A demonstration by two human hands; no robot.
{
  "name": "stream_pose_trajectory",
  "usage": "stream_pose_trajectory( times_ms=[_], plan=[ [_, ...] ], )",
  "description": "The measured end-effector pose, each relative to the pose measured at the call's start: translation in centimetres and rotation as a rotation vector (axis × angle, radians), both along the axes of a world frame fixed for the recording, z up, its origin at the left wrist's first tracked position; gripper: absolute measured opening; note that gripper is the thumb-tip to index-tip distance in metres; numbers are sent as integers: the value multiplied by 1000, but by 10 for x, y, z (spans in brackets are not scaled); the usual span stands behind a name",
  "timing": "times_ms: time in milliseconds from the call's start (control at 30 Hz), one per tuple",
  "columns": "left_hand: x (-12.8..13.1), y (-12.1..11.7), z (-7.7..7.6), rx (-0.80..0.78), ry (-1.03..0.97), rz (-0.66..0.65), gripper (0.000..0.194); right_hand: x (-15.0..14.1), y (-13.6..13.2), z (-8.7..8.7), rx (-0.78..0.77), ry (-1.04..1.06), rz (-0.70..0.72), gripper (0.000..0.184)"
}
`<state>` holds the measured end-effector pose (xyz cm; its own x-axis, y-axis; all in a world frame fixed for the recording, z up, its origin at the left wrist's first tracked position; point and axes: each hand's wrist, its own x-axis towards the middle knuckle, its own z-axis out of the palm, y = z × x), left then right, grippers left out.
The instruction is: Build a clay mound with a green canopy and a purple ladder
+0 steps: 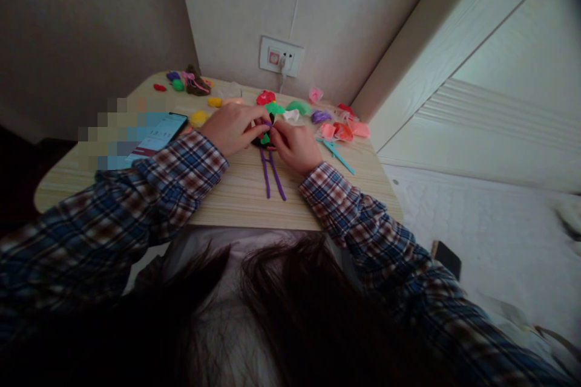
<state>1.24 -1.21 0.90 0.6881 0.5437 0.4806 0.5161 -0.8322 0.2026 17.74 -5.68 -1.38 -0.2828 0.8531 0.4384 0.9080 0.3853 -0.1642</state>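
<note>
My left hand [236,127] and my right hand [296,144] meet over the middle of the table, fingertips pinched together. Between them is a small bit of purple clay [267,124], partly covered by the fingers. Just beneath lies a dark clay piece with green on it [264,140], mostly hidden by the hands. Two long purple clay strips [273,176] run from it toward the near table edge, joined by a short crosspiece. Beyond the fingertips sits a lump of green clay [275,108].
Several colourful clay lumps and wrappers, among them a purple lump [321,117], line the far side of the table [227,208]. Turquoise sticks [338,156] lie at right, a phone [158,133] at left. A wall socket [281,56] holds a plug. Another dark phone-like object [447,259] rests on white bedding.
</note>
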Motion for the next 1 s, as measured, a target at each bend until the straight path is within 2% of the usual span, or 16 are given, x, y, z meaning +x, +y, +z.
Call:
stream_pose_trajectory(
  times_ms=[167,333,533,767,1000],
  plan=[
    [0,-2,3,-20,6,6,24,-1,-2,1,-10,4,12,28],
    [0,-1,6,18,43,-2,33,-1,-2,2,-24,-22,26,22],
    [0,1,4,55,47,3,34,-1,-3,3,-48,-2,51,18],
    [-1,1,3,47,8,-6,35,-2,-6,4,-73,40,87,25],
    [-1,2,4,77,41,-10,36,-1,-4,3,-45,-12,54,28]
  ],
)
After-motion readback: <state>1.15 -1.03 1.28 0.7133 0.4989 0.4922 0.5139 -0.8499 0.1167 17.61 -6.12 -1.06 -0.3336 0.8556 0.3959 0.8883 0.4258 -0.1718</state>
